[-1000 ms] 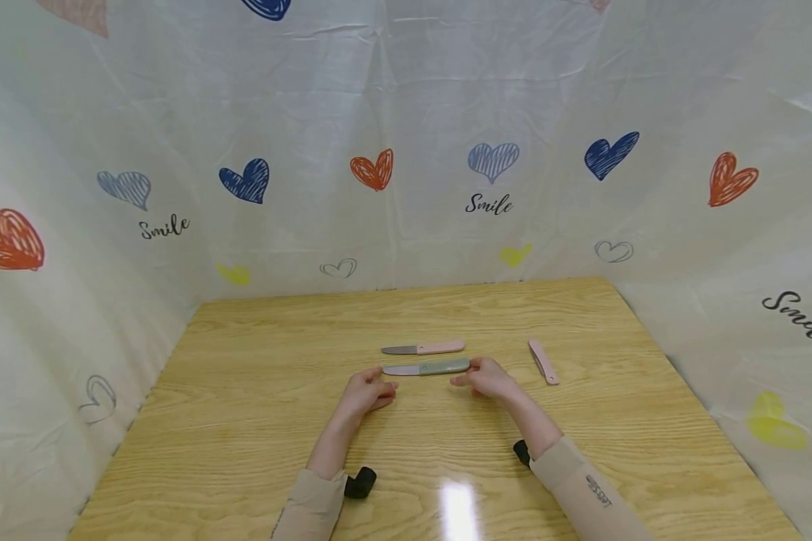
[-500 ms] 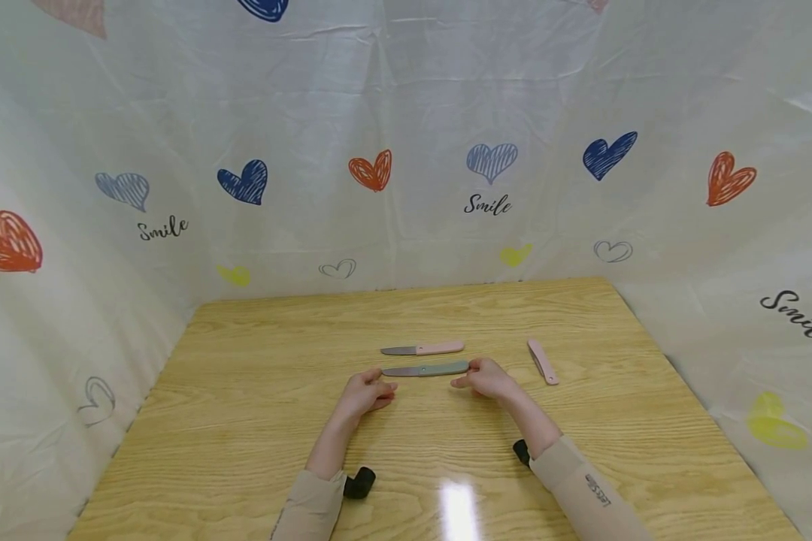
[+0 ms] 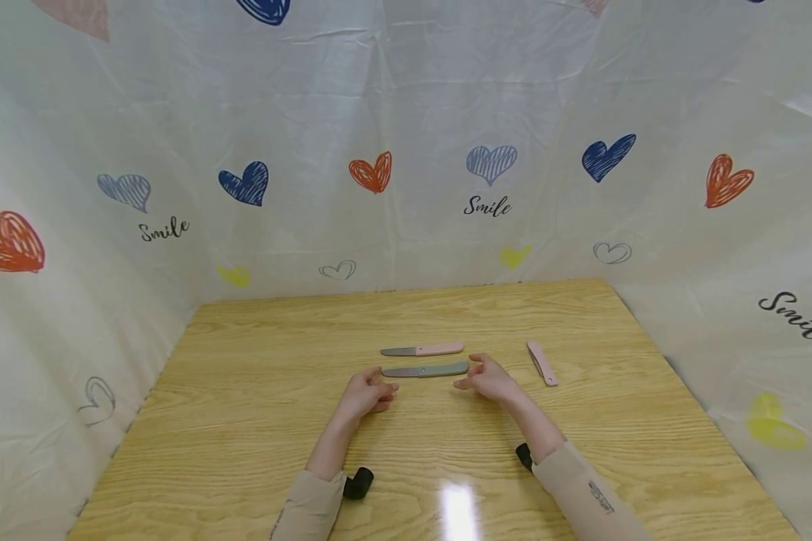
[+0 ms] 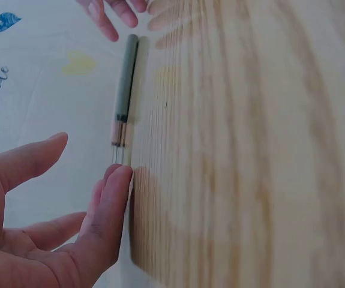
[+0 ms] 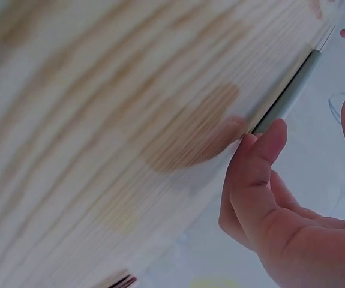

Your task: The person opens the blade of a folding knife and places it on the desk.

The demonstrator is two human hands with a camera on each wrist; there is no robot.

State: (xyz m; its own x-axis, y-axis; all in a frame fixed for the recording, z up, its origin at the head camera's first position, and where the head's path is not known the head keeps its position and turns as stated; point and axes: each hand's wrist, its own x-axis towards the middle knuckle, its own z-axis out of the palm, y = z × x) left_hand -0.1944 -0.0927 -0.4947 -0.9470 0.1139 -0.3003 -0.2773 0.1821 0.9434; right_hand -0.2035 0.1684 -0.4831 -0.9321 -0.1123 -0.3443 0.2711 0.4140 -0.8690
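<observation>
A knife with a grey-green handle (image 3: 444, 369) lies on the table, its blade pointing left. My left hand (image 3: 362, 394) has its fingertips right at the blade tip, thumb held apart from the fingers. At the handle's other end my right hand (image 3: 491, 379) is spread, index finger stretched beside the butt and thumb well apart. In the right wrist view the fingertips (image 5: 273, 135) overlap the end of the handle. Just behind, and roughly parallel, lies a knife with a pink handle (image 3: 440, 349), blade also to the left.
A pink folding knife (image 3: 542, 364), folded, lies slantwise to the right of my right hand. The wood-grain table (image 3: 277, 338) meets a white curtain (image 3: 419, 255) printed with hearts at the back and sides. Black wrist cameras (image 3: 358, 483) sit at both cuffs.
My right fingers have lifted slightly and spread from the handle's end, the index finger now farther back. My left hand and the knives stay nearly where they were.
</observation>
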